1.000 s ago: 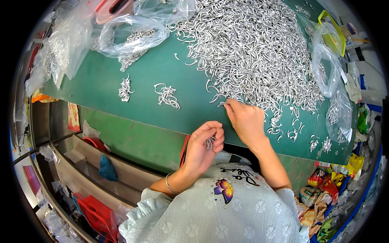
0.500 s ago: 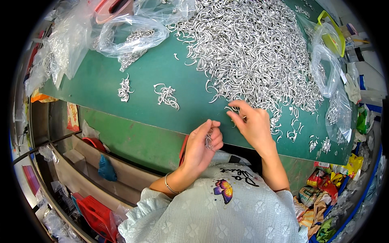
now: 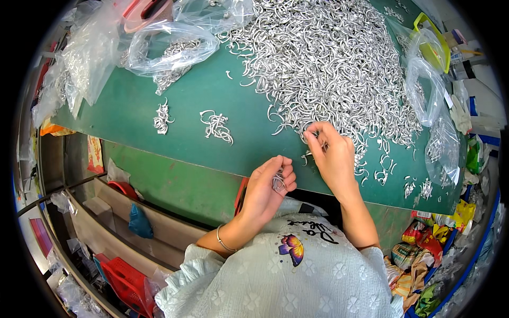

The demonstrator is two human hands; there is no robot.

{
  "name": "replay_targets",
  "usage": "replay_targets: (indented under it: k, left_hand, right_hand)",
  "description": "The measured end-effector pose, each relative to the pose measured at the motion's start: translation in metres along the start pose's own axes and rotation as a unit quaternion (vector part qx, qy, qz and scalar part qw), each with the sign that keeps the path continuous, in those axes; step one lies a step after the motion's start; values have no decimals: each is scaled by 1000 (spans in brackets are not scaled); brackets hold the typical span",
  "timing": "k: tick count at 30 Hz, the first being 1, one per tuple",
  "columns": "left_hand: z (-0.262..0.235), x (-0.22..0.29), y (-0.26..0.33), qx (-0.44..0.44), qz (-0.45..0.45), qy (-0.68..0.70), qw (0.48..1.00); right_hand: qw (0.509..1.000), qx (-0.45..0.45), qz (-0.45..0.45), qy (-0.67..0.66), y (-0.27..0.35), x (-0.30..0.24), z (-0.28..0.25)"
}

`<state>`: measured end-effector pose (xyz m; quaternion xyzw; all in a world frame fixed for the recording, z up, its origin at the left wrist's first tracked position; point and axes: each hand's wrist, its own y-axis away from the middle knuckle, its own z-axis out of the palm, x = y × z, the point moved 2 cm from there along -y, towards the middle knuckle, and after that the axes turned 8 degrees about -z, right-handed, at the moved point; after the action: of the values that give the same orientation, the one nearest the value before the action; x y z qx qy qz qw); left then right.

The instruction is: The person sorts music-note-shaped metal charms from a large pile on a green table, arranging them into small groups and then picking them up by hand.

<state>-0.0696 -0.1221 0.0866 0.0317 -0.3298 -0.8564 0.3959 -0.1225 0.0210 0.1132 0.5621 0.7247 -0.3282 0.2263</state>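
Left hand [image 3: 266,186] cups a small bunch of silver metal hooks [image 3: 279,182]; right hand [image 3: 330,155] pinches one at the heap's [image 3: 328,58] six o'clock edge; tangled neighbours could drag along.

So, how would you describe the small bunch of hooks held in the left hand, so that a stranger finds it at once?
Start at the green table with its big heap of silver hooks. Just below the table's near edge, the left hand curls around a small bunch of hooks. Unlike the two little piles lying on the table, it is held in fingers, off the surface.
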Motion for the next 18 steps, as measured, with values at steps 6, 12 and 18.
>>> replay_targets:
  k: [6,12,18]
  left_hand:
    - [5,-1,2,6,-28,-13,1000]
    - [6,1,3,31,-8,-33,999]
    - [12,-2,2,21,-7,-38,999]
  right_hand:
    - [975,32,-46,214,-15,5,18]
    - [977,48,121,-169,-7,13,-3]
    - [892,0,212,-400,8,14,-7]
